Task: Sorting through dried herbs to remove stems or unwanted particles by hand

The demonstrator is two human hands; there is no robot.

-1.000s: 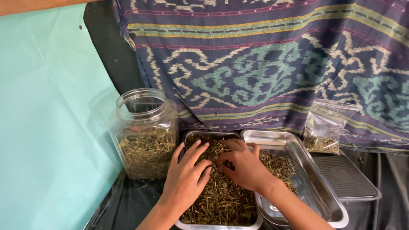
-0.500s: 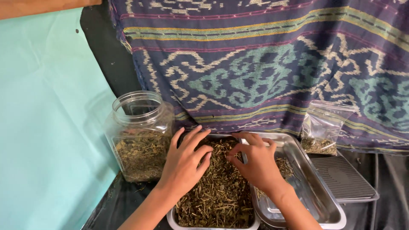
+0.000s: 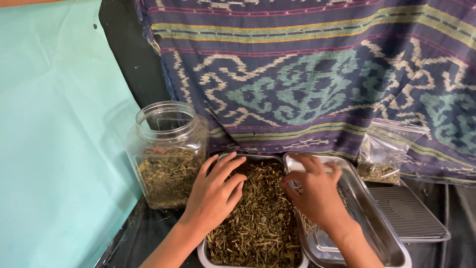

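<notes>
Both hands have slid a little toward the far end of the trays since half a second ago, and the right one now sits more over the seam between the two trays.

Nearest, the left hand (image 3: 213, 196) lies flat, palm down, on the dried herb leaves and stems (image 3: 258, 223) heaped in the left metal tray (image 3: 204, 252); its fingers (image 3: 229, 167) are spread apart and press on the loose herb without gripping any. Just right of them the right hand (image 3: 317, 193) arches, wrist raised, with its fingers (image 3: 310, 164) curled loosely and slightly apart over the rim where that tray meets the right metal tray (image 3: 377, 228), which holds only a thin scatter of bits. Whether a pinch of herb is caught under those fingers cannot be told.

To sort well here, I judge it best to keep the left palm light so the pile spreads thin, and to rake with the right fingertips in short strokes, so stems do not spill over the rims.

Left of the left fingers stands an open clear plastic jar (image 3: 166, 154), partly filled with the same herb. Beyond and right of the right fingers leans a small clear bag (image 3: 386, 151) of herb, beside a ribbed dark lid (image 3: 409, 213). Behind everything hangs a patterned woven cloth (image 3: 307, 74).
</notes>
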